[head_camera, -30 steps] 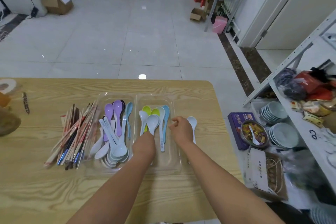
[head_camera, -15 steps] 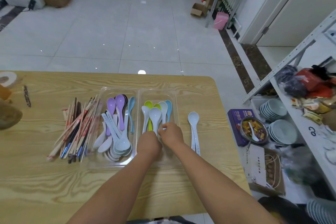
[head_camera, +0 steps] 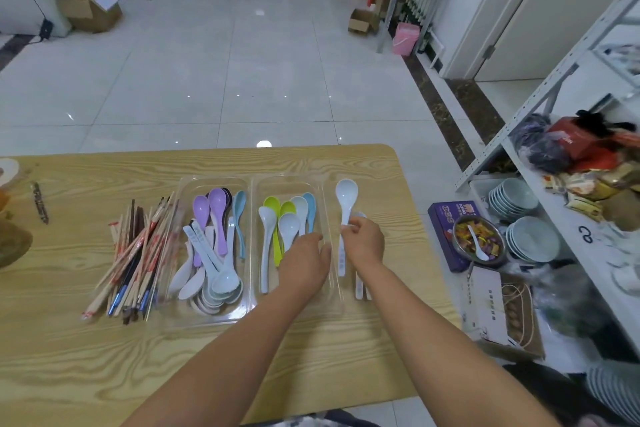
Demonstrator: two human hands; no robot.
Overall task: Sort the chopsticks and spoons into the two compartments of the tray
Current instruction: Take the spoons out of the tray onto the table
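Observation:
A clear two-compartment tray (head_camera: 252,302) lies mid-table. Its left compartment holds purple, white and blue spoons (head_camera: 216,239). The right compartment holds green, white and blue spoons (head_camera: 287,215) whose handles converge under my left hand (head_camera: 304,263), and its fingers curl over those handles. Just right of the tray, a white spoon (head_camera: 346,196) lies on the table, and my right hand (head_camera: 365,241) pinches its handle. Another white spoon (head_camera: 359,286) lies beside my right wrist. A pile of chopsticks (head_camera: 138,253) sits on the table to the left of the tray.
The wooden table (head_camera: 104,357) ends close to the right of the loose spoons. Beyond that edge are a purple box (head_camera: 446,218), a bowl of sweets (head_camera: 479,241), stacked dishes (head_camera: 533,239) and a metal shelf. A dark stick (head_camera: 40,203) lies far left.
My right hand moved from the right compartment out to the right and took hold of the white spoon's handle beside the tray. My left hand stayed on the spoon handles.

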